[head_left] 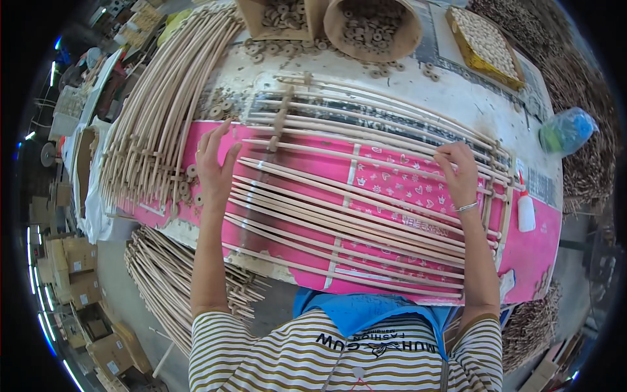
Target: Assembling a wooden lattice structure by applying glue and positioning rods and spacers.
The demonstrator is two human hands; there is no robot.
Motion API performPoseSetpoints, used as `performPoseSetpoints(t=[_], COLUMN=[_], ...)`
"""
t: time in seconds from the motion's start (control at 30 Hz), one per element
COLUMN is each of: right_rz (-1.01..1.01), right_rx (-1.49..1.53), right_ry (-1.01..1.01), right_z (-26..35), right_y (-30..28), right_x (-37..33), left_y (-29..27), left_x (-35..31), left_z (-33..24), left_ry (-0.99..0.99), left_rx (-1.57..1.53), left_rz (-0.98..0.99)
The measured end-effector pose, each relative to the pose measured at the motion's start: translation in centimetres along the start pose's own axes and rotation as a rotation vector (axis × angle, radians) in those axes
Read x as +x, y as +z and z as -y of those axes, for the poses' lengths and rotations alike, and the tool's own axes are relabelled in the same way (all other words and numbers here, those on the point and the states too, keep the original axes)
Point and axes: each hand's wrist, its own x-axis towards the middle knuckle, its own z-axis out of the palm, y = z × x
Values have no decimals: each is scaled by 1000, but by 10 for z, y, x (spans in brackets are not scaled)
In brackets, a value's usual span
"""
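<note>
We see many thin, pale wooden rods (pixel 366 223) lying side by side across a bright pink patterned sheet (pixel 522 255) on the table. Their long axes run from left to right, sloping slightly downward to the right, and their tapered ends point to the left. Our left hand (pixel 214 157) is near these tapered ends, its thumb and fingers apart, holding nothing that we can see. Our right hand (pixel 459 168) is over the right part of the upper rods, its fingers curled together; we cannot tell whether they are clamped on a rod. To its right stands a white plastic bottle with a red tip (pixel 526 212).
</note>
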Motion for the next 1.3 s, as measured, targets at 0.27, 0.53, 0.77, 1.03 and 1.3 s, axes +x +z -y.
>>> performPoseSetpoints(t=[0.27,0.53,0.77,1.03,1.3], right_rz=[5,46,72,291,401], right_rx=[-5,-114,-238,86,11], right_ry=[16,14,-34,123,120], right_z=[-41,-48,-38,39,61], right_y=[13,19,13,13,29], right_x=[14,12,14,-22,-59], left_y=[4,25,50,41,27], left_x=[10,34,54,55,15], left_z=[48,127,146,154,100], left_ry=[-159,-177,-200,-117,-614], left_rx=[-10,154,453,519,-499], left_rz=[-2,-3,185,114,58])
